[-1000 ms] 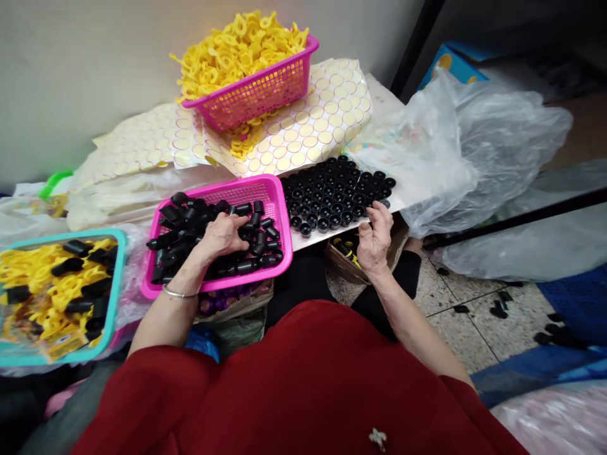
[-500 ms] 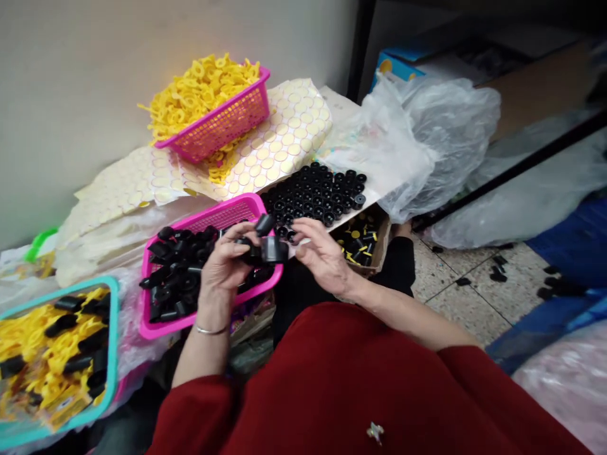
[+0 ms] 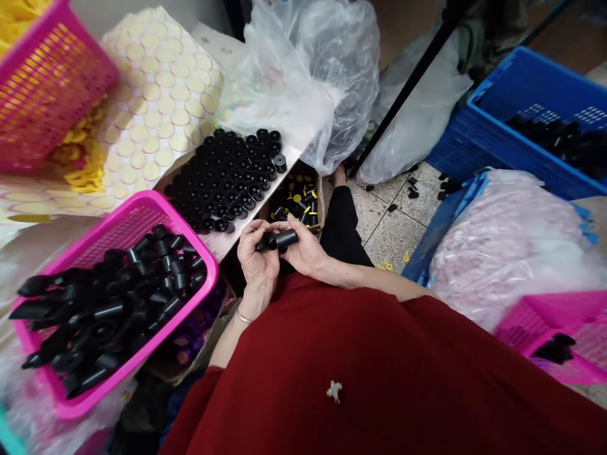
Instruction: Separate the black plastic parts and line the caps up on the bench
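My two hands meet low in front of the red top. In my left hand (image 3: 258,259) a short black plastic piece (image 3: 264,242) is gripped between thumb and fingers. My right hand (image 3: 306,249) closes round a black plastic cylinder (image 3: 287,239), which lies end-on close to the left piece; whether the two touch I cannot tell. Just beyond the fingers, many black cylinders (image 3: 227,174) stand upright in rows on a pale board. To the left, a pink basket (image 3: 211,278) holds a heap of loose black parts (image 3: 109,309).
Another pink basket (image 3: 71,82) with yellow parts sits at upper left, on sheets of round stickers (image 3: 161,82). A carton of black-and-yellow pieces (image 3: 294,199) is below the board. Plastic bags (image 3: 332,76), a blue crate (image 3: 493,82) and a pink bin (image 3: 545,309) lie rightward.
The view has swung right and down, bringing the blue crate and pink bin into sight. My hands have drawn together, away from above the pink basket, and my right fingers have closed.
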A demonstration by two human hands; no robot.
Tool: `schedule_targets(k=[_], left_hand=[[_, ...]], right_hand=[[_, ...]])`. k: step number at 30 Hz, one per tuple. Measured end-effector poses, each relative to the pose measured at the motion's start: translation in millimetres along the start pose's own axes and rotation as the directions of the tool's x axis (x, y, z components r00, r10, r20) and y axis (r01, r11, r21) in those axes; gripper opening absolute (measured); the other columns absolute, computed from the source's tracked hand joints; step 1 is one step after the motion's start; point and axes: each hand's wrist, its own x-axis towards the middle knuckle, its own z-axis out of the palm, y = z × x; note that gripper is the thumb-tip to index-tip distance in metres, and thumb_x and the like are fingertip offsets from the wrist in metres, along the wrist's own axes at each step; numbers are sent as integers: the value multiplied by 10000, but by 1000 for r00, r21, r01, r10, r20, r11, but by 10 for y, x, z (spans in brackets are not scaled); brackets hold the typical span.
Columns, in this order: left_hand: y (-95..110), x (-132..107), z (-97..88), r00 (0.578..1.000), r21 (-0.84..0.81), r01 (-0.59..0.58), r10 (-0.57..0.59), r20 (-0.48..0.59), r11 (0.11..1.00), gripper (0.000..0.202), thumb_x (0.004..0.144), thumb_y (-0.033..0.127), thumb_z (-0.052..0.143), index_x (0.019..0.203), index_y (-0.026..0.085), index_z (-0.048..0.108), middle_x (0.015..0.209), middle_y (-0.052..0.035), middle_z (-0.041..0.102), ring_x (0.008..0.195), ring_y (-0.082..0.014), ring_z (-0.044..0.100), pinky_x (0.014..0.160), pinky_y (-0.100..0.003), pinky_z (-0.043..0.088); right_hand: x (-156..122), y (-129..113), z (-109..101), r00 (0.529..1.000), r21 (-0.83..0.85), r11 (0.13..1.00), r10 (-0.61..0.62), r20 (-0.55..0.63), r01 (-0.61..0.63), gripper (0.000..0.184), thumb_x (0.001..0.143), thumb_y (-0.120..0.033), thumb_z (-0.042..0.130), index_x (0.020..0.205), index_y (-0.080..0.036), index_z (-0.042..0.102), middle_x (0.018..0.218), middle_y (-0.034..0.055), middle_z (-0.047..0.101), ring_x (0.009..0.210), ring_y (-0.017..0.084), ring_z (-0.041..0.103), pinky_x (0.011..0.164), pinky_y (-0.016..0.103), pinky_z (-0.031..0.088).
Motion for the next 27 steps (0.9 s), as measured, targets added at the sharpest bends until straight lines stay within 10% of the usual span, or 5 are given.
schedule_targets(k=[6, 12, 17, 23, 27], left_hand=[[116, 109, 3, 963, -144, 267, -267, 24, 953, 90, 736, 214, 555, 697, 157, 613, 699, -9, 597, 677, -118, 586, 698, -289, 519], [16, 70, -167, 911, -93, 410, -403, 90, 907, 165, 678, 158, 523, 784, 132, 646, 820, -63, 660, 757, -156, 632, 709, -321, 552], [-136, 44, -197, 809, 63, 575, -579, 104, 816, 115, 765, 213, 587, 853, 149, 626, 813, -43, 645, 687, -147, 619, 606, -281, 527], [-292, 136, -222, 756, 183, 612, -637, 149, 769, 477, 798, 617, 638, 760, 142, 619, 651, -13, 557, 524, -92, 493, 430, -184, 385], [-335, 185, -222, 733, 245, 612, -656, 182, 752, 484, 736, 593, 717, 787, 114, 671, 714, -37, 590, 532, -80, 485, 416, -177, 390]], right_hand=[[137, -163, -123, 972, 169, 958, 236, -1, -233, 715, 909, -742, 275, 738, -150, 636, 666, 28, 613, 665, 153, 587, 645, 343, 549], [7, -157, -435, 953, 14, 954, 299, -50, -299, 544, 917, -612, 466, 701, -141, 630, 663, 36, 636, 596, 136, 596, 491, 241, 480], [-266, -177, -731, 986, -313, 937, 169, 15, -156, 636, 804, -746, 515, 606, -147, 598, 563, 19, 580, 512, 106, 516, 445, 215, 366], [-625, -527, -863, 888, -765, 580, 147, 436, 279, 321, 731, -470, 765, 721, -159, 684, 717, -10, 603, 659, 99, 519, 635, 234, 421], [-693, -669, -939, 889, -738, 648, 205, 409, 190, 324, 716, -388, 784, 917, -159, 674, 755, -24, 631, 654, 87, 533, 610, 213, 421]])
